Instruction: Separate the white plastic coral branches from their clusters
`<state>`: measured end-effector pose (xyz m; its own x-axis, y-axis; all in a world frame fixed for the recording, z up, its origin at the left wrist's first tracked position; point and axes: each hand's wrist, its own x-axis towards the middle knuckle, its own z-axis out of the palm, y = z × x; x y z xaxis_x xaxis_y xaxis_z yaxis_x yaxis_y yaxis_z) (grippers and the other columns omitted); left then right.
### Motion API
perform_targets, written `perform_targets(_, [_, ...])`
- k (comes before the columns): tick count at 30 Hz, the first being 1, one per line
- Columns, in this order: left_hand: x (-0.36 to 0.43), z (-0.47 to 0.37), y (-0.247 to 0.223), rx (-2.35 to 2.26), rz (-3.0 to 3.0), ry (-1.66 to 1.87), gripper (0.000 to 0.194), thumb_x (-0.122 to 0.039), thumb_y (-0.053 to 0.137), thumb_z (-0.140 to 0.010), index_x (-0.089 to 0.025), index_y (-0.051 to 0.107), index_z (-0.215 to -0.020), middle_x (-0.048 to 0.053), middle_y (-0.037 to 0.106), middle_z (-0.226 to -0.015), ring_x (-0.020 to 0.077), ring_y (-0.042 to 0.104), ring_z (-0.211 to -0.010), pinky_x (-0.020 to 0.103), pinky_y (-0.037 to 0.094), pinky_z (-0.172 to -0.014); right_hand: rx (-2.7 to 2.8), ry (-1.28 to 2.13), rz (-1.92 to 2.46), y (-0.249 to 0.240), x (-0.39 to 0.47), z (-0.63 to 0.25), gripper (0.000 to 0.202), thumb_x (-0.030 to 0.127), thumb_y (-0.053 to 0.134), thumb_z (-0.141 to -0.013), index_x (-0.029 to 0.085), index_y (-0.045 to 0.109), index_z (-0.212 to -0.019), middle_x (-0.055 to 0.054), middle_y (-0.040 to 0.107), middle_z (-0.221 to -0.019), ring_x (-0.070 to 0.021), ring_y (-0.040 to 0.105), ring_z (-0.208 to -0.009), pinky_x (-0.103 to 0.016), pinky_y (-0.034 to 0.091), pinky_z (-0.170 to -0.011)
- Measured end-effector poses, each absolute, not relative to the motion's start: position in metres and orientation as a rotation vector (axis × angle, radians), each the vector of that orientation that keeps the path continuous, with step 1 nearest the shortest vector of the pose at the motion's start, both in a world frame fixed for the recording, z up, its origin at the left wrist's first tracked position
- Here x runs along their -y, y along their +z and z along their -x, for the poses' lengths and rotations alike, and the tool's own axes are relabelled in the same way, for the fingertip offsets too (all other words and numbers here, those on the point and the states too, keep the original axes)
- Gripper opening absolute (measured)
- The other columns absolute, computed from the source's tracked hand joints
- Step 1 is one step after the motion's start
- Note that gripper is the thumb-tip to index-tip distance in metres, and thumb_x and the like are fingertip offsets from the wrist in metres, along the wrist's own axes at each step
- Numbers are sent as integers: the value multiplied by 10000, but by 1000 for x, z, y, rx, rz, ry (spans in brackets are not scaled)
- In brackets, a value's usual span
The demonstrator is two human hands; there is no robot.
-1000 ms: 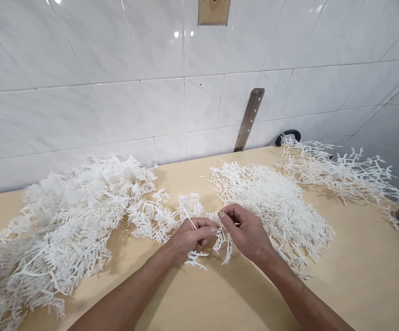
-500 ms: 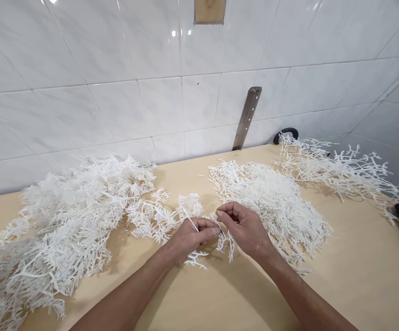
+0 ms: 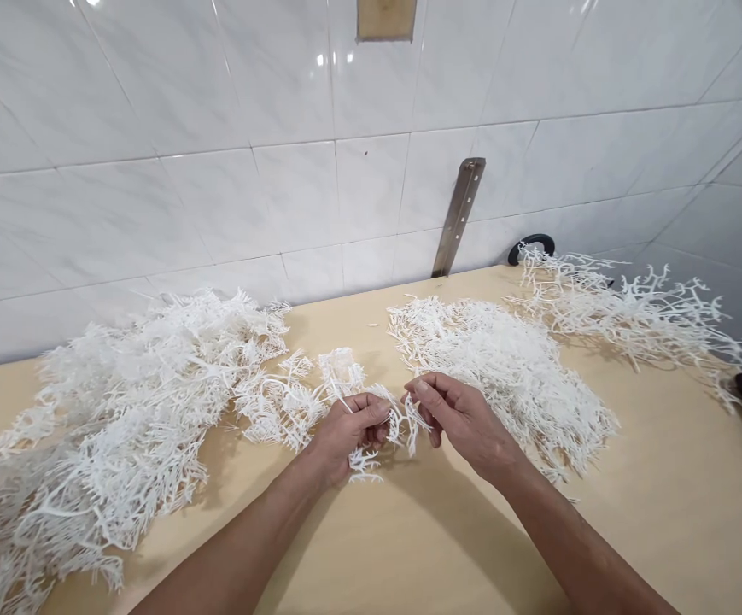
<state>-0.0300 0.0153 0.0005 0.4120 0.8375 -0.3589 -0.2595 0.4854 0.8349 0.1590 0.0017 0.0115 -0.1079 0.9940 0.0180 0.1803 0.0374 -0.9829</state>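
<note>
Three heaps of white plastic branch sprigs on worktop (image 3: 633,512): big left heap (image 3: 120,418), middle heap (image 3: 505,367), sparse far-right heap (image 3: 627,312). Left hand (image 3: 345,431) closed around one sprig (image 3: 361,461), near centre; right hand (image 3: 464,418) pinches its twig end. Looks light, springy, thin tips likely snap; grip the thicker stem.

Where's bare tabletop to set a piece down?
Bare table lies right of the right hand, in front of the middle pile. Another strip runs to the wall between the left pile and middle pile. Around the left hand it is crowded.
</note>
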Motion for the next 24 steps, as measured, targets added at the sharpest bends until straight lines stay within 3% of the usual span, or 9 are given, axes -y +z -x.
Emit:
perform_targets(7, [-14,31,4,-917,-822,782,412,-471,812,-686,-158,545,-672,-76,411,-454,33,278,-382,190,175,-409,1551,1248,1266,16,-3,-165,365,524,597,-899,177,667,-989,-2,605,-743,-101,520,-516,-244,478,-472])
perform_targets(15, [-16,27,2,-923,-714,886,204,-284,745,-648,-143,598,-664,3,573,-584,103,508,-517,221,395,-490,1540,1325,1274,14,-2,-168,319,498,598,-891,184,638,-853,20,558,-674,-99,507,-495,-233,451,-464])
perform_targets(24, [-14,26,8,-924,-757,856,185,-273,719,-684,-156,589,-744,-23,589,-580,40,371,-388,186,222,-394,1517,1265,1306,7,-5,-169,316,482,618,-887,186,585,-781,29,555,-674,-99,530,-486,-238,448,-474])
